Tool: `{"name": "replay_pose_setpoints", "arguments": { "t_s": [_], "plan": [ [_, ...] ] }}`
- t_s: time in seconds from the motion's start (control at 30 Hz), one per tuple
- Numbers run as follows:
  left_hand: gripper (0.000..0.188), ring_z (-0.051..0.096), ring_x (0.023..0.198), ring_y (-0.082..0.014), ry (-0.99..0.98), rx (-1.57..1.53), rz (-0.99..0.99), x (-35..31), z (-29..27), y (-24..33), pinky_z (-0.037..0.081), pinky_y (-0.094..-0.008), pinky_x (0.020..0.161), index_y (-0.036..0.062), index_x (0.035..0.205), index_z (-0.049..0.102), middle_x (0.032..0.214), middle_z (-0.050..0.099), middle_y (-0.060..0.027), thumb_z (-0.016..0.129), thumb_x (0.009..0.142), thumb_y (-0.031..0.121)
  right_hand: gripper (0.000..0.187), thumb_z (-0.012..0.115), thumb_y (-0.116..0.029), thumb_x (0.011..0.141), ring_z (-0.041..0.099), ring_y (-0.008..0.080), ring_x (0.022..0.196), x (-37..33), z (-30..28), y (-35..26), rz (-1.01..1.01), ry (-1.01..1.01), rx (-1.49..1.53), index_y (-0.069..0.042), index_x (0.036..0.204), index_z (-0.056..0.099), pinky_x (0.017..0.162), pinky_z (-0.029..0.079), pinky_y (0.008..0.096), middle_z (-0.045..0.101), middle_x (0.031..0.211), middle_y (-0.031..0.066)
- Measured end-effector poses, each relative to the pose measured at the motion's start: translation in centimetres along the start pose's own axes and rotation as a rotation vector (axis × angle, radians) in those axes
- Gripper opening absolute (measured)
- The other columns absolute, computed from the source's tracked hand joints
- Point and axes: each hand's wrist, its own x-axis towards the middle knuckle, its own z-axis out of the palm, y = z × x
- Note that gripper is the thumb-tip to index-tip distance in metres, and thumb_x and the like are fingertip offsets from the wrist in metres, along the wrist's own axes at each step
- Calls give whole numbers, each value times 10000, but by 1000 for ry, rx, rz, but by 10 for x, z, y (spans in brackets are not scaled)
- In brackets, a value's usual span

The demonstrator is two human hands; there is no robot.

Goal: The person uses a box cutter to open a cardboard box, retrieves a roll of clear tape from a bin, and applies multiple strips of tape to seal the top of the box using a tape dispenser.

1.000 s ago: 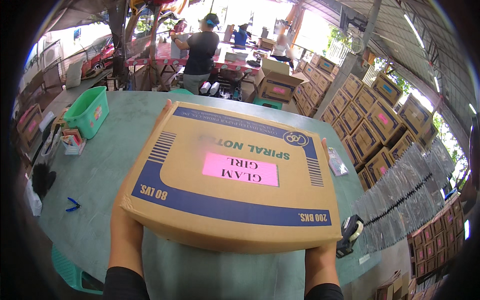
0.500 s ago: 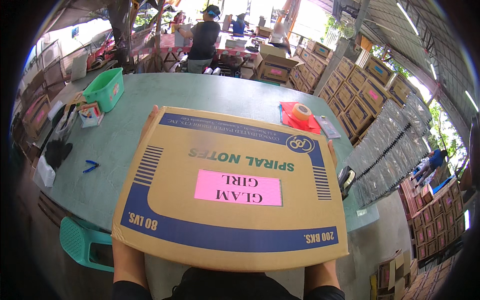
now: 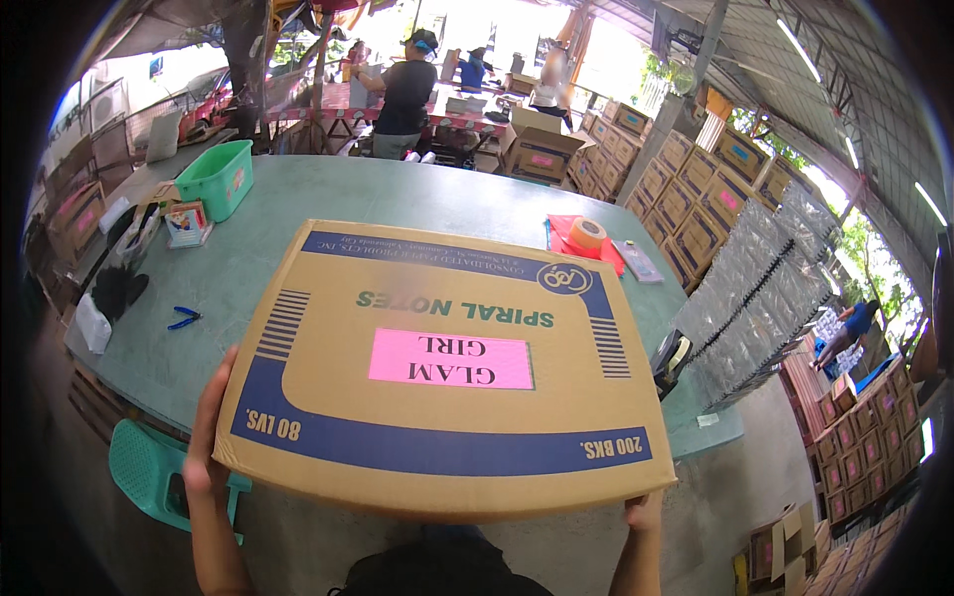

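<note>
Gripping the big closed cardboard box (image 3: pixel 437 368) at its near corners, the left hand (image 3: pixel 207 437) wraps fingers up its side, the right hand (image 3: pixel 644 513) clasps underneath, above the green worktop (image 3: pixel 397 204) edge.

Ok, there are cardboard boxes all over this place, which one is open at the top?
The brown box at the table's far end, its flaps standing up and a pink label on its side. The big carton in both hands and the stacked boxes on the right are closed.
</note>
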Motion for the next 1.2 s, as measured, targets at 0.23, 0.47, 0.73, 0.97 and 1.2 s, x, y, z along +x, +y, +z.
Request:
{"name": "replay_pose_setpoints", "arguments": {
  "t_s": [0.23,0.47,0.73,0.97,1.2],
  "plan": [
    [1072,287,1261,-317,355,327,183,-29,15,-36,248,-438,1040,6,1349,169,1383,188,-241,649,623,633,1248,798,-511,503,248,327,1284,53,60,-25,-348,152,83,-54,1389,47,1021,284,440,93,1424,216],
    [887,376,1191,-249,391,412,56,83,24,-25,302,-357,990,-37,1309,265,1299,354,-194,584,741,566,1190,689,-632,574,283,294,1265,144,70,-45,-258,254,-118,27,1364,90,1039,228,406,234,1392,197],
    [546,440,1113,-202,303,456,-259,239,0,-49,342,-310,936,1,1275,357,1227,429,-153,518,862,321,475,567,-328,735,476,242,1067,339,77,-8,-184,-50,384,45,1028,536,929,353,337,495,1165,184],
    [576,264,1241,-412,-171,1502,-87,177,28,-87,188,-524,1011,60,1246,423,1341,300,-217,551,792,391,290,486,-249,805,559,157,732,454,74,102,44,-40,526,21,870,570,685,449,264,598,809,101],
    [492,212,1256,-420,-120,1261,-160,142,50,-126,127,-545,1013,38,1193,465,1337,290,-222,459,856,396,212,461,-200,839,543,118,663,451,62,164,418,63,526,-19,830,570,621,440,217,569,737,27]
  ]
}}
